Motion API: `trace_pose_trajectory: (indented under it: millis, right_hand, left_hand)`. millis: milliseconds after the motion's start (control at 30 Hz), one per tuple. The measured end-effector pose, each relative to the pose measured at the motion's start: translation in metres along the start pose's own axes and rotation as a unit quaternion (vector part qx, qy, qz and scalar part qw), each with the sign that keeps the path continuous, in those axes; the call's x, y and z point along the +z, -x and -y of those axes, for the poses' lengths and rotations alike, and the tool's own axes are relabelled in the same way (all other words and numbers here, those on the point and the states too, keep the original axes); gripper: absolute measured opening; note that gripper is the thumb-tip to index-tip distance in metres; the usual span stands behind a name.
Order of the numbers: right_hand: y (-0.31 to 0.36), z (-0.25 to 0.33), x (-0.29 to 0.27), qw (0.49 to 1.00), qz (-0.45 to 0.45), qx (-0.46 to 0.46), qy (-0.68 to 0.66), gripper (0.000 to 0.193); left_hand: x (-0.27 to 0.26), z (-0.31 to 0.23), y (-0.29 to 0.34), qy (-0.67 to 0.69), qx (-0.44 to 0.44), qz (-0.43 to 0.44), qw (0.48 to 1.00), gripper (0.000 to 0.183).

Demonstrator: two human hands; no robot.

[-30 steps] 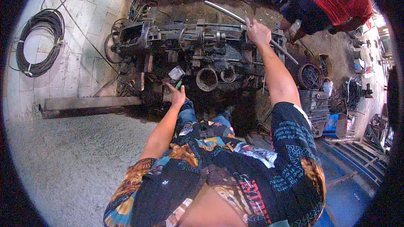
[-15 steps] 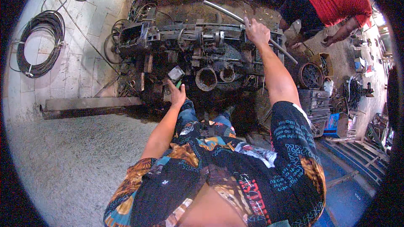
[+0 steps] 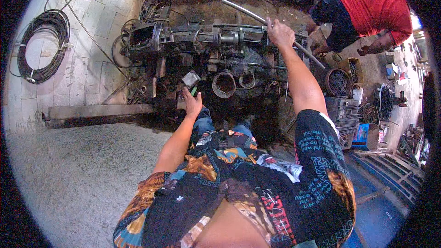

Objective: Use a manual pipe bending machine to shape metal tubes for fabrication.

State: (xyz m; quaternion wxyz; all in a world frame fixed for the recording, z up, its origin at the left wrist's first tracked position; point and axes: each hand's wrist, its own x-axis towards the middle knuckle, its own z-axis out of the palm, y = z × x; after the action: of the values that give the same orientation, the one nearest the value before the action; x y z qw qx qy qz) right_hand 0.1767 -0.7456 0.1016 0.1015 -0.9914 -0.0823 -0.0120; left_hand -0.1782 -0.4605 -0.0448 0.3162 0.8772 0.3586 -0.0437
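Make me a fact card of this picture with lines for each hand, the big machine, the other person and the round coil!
Left hand: at a small green piece, grip unclear; a pale block-shaped thing is just beyond
Right hand: holding a long metal bar, which slants down to the right
Big machine: dark, metal, stretching across in front
Other person: red top, upper right
Round coil: black, cable-like, upper left

Rod [image 3: 243, 11]: smooth metal, slight gloss. Machine [image 3: 229, 39]: dark metal, mostly matt, grimy. Coil [image 3: 22, 50]: matt, plastic or rubber, cannot tell which. Floor [image 3: 92, 165]: rough, matt, concrete-like. Patterned shirt [image 3: 197, 206]: cloth.
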Motion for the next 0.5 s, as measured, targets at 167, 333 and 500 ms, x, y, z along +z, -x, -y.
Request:
trace_pose_trajectory:
  millis: [167,333,500]
  right_hand:
    - [-0.0006,-0.0033,0.0017,1.0,-0.008,0.003,-0.009,0.066]
    - [-0.0012,-0.0038,0.0049,1.0,-0.002,0.009,-0.015,0.067]
    - [-0.002,-0.0056,0.0047,1.0,-0.007,0.01,-0.016,0.067]
  left_hand:
    - [0.0038,0.0035,-0.0003,0.0,0.007,-0.013,1.0,0.088]
    - [0.0024,0.0018,0.0005,-0.035,-0.019,0.01,0.999,0.087]
    - [0.0064,0.0069,-0.0022,-0.009,0.017,-0.01,1.0,0.087]
